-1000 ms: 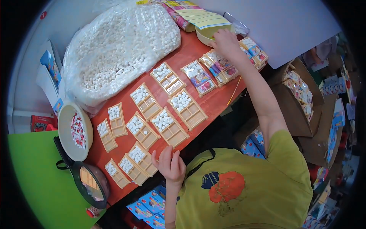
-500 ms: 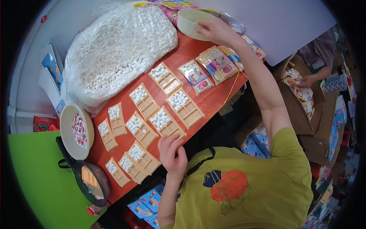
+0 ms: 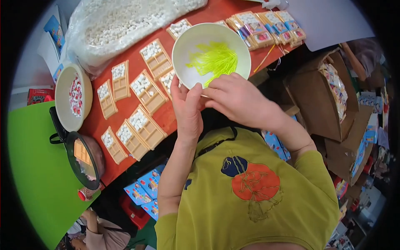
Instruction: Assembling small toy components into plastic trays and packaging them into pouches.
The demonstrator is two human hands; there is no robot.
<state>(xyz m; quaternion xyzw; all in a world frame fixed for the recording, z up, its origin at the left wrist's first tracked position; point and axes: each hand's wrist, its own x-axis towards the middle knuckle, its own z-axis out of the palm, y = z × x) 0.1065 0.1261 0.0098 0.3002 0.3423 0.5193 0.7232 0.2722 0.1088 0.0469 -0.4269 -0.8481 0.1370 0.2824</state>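
Largest, a red bench (image 3: 124,111), slanting from lower left to upper right, near edge toward the person. Along the far edge, a clear bag (image 3: 121,37) of small white pieces, probably set back to leave room in front. Off the bench, past the near edge toward the right end, an open cardboard box (image 3: 312,98) with packs inside. Over the near edge, a white bowl (image 3: 193,41), mouth up, likely drawn close to the body for easy reach; cannot tell whether also resting on the bench. At the left end, a cream bowl (image 3: 66,91) of red-and-white pieces, then a black pan (image 3: 88,181) by the near-left corner. Left hand (image 3: 188,102) closed on the near rim of the white bowl, thumb at the lip, apparently for steadiness. Right hand (image 3: 233,98) just beside, fingers curled together at the same rim; fingertips hidden, so cannot tell how tightly closed or on what. Between bag and near edge, beige trays (image 3: 155,134) lying flat, compartments up, perhaps against spilling; filled packs (image 3: 256,31) bunched at the right end, perhaps to save space. Inside the white bowl, yellow-green strands (image 3: 218,58), presumably contained against scattering. Smallest, white pieces (image 3: 137,120) in the trays' far-side compartments.
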